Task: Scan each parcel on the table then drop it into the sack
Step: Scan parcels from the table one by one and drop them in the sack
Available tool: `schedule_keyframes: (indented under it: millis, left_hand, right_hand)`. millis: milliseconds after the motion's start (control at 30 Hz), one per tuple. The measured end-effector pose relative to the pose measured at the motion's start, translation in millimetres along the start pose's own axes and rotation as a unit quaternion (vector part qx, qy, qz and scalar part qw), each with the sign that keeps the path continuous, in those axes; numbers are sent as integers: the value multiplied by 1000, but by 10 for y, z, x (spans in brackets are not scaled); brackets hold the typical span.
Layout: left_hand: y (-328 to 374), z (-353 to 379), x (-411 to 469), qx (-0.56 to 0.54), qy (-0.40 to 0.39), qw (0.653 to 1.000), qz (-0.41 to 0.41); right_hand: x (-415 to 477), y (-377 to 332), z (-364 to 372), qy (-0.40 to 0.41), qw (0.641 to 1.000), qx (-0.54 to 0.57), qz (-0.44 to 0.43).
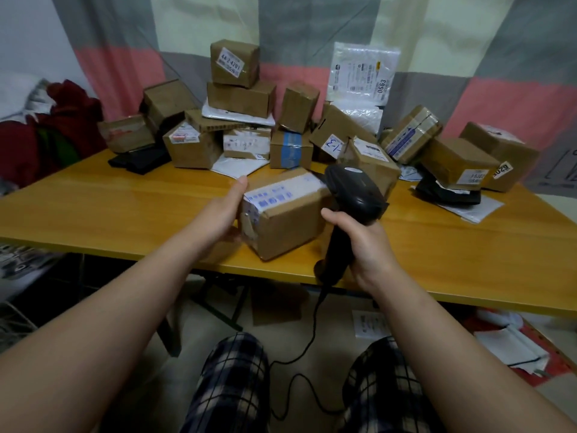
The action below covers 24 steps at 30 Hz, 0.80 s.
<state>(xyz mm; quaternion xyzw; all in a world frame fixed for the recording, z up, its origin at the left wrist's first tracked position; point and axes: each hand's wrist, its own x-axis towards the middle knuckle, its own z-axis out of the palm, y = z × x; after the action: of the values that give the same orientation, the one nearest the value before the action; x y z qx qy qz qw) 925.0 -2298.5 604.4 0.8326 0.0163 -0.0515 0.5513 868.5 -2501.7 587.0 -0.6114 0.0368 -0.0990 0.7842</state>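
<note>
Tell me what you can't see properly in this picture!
Head view:
- Sack: nowhere in frame.
- Held box label: print too blurred to read.
- Left hand: its fingers are hidden behind the box.
- Scanner window: faces away from the camera.

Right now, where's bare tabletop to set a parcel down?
Bare table left of the left hand, in front of the pile; a smaller strip right of the scanner by the near edge. Crowded along the back.

I read "44-2-4201" on top box (pixel 234 62), "0663" on white mailer (pixel 363 73), both beyond left grip (pixel 223 214); held parcel (pixel 290 220) label blurred.
</note>
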Motion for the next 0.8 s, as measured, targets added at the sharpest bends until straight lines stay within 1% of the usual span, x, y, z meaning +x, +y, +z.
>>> schedule_keyframes:
  millis: [67, 100, 133, 167, 200, 267, 300, 367, 433, 500, 567, 600, 633, 667, 733, 767, 800]
  left_hand:
    - [-105, -19, 83, 106, 79, 988, 79]
    - [-125, -27, 85, 128, 126, 976, 121]
    - [-126, -26, 60, 124, 152, 967, 161]
    - [-128, -17, 30, 109, 151, 963, 195]
    - [-138, -4, 3, 95, 122, 965, 214]
    - [-166, 29, -65, 103, 39, 974, 196]
    - [-189, 37, -85, 112, 15, 977, 181]
    - [-224, -3, -77, 104, 20, 979, 172]
    - [-238, -63, -61, 87, 26, 979, 183]
    - [-257, -93, -90, 13, 7, 985, 172]
    - [-264, -106, -119, -115, -19, 985, 127]
    - [-265, -102, -122, -132, -24, 985, 106]
    - [-271, -104, -93, -98, -9, 990, 98]
    - [-281, -115, -43, -35, 28, 994, 104]
    - [-256, -148, 19, 94, 129, 978, 135]
    - [-230, -156, 16, 116, 152, 968, 164]
    - [-207, -160, 10, 122, 141, 962, 197]
  right_hand:
    - [-10, 2, 50, -5, 1000, 14, 5]
    - [-16, -3, 66, -4, 1000, 25, 9]
    - [-13, 0, 75, -4, 999, 33, 12]
    - [-12, 4, 83, -2, 999, 35, 15]
    - [-16, 6, 93, 3, 999, 34, 17]
    - [-34, 10, 113, 11, 999, 30, 13]
    - [-46, 14, 119, 14, 999, 31, 10]
    - [-75, 13, 126, 12, 999, 42, 4]
    - [-92, 13, 122, 15, 999, 49, 0]
    - [-102, 11, 110, 24, 998, 61, 4]
    - [-100, 15, 97, 21, 996, 89, 19]
    - [-105, 21, 99, 13, 994, 106, 35]
    - [-112, 26, 108, 3, 992, 119, 50]
    - [-117, 30, 117, -4, 990, 126, 57]
    - [-123, 22, 143, -9, 991, 127, 48]
    - [-128, 11, 163, -11, 991, 125, 36]
    - [-135, -5, 186, -15, 992, 120, 22]
